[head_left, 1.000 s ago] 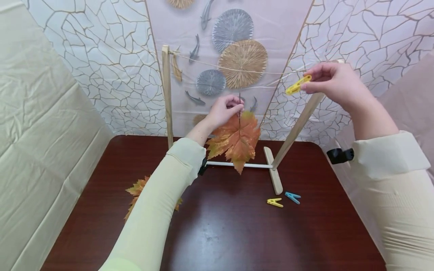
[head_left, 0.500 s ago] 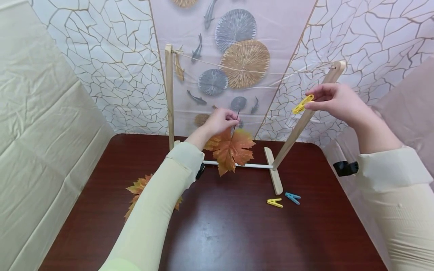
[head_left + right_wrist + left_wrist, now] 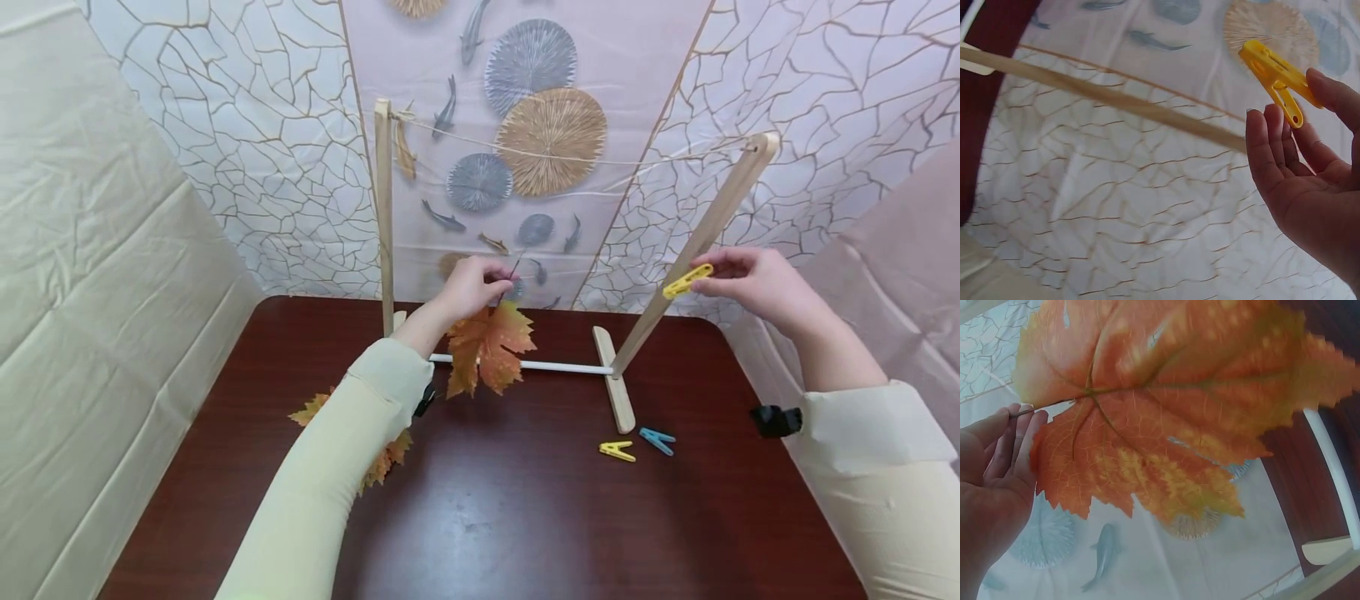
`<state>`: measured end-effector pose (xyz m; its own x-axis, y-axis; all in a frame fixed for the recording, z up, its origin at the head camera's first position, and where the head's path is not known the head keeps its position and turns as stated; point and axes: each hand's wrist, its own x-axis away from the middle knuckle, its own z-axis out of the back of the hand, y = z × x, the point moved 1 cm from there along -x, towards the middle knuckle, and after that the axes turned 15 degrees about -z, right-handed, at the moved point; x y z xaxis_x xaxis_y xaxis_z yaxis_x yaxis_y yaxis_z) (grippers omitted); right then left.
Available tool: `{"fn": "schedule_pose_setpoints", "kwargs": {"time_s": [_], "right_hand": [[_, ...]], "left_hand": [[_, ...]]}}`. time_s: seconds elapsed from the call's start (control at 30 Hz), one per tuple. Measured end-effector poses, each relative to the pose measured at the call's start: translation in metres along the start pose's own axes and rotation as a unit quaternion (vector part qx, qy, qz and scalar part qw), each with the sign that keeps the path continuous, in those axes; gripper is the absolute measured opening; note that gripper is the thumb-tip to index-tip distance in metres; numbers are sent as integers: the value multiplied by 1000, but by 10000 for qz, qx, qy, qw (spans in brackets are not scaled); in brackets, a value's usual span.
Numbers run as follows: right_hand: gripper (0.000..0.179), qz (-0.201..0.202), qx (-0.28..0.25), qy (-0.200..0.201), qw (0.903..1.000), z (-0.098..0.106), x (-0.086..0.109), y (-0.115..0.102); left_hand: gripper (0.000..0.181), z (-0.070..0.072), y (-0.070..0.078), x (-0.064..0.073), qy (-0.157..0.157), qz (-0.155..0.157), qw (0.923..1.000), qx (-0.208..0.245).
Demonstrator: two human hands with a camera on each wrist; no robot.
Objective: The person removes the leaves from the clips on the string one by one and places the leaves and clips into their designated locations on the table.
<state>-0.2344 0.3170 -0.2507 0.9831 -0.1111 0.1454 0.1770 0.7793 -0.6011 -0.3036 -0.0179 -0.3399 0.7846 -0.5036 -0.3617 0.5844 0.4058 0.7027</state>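
An orange maple leaf (image 3: 491, 346) hangs by its thin dark stem, pinched in my left hand (image 3: 472, 287), in front of the white crossbar. The left wrist view shows the stem between thumb and fingers and the broad leaf blade (image 3: 1147, 394) spread beyond them. On the right, my right hand (image 3: 761, 287) holds a yellow clothespin (image 3: 687, 282) by its handle end, beside the right wooden post. In the right wrist view the clothespin (image 3: 1275, 78) sits between thumb and fingers, its nose pointing away from the palm.
A wooden stand with a right post (image 3: 697, 246), left post (image 3: 385, 217) and white crossbar (image 3: 562, 367) has a string (image 3: 555, 157) tied across its top. A yellow clothespin (image 3: 617, 451) and a blue clothespin (image 3: 657, 441) lie on the table (image 3: 480, 517). Leaves (image 3: 390, 458) lie partly behind the left sleeve.
Both hands have come down, away from the string. The left hand has also drifted left with the maple leaf, and the right hand still holds the yellow clothespin.
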Motion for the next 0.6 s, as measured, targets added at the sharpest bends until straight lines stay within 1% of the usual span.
{"fn": "schedule_pose_setpoints", "kwargs": {"time_s": [0.07, 0.13, 0.27, 0.4, 0.43, 0.6], "right_hand": [[29, -41, -202, 45, 9998, -3, 1, 12], [24, -84, -373, 137, 9992, -7, 2, 24], [24, -86, -678, 361, 9970, -15, 4, 47], [17, -21, -1110, 430, 9929, -23, 6, 68], [17, -13, -1179, 441, 9920, -25, 7, 73], [24, -252, -1060, 498, 9928, -36, 10, 96]], "left_hand": [[19, 3, -3, 5, 72, 3, 10000, 26], [21, 6, -7, 10, 128, 5, 9999, 74], [24, 13, -12, 20, 222, 49, 9994, 271], [26, 18, -14, 30, 278, -21, 9988, 395], [25, 19, -15, 33, 279, -34, 9988, 405], [21, 21, -18, 46, 266, 43, 9983, 514]]}}
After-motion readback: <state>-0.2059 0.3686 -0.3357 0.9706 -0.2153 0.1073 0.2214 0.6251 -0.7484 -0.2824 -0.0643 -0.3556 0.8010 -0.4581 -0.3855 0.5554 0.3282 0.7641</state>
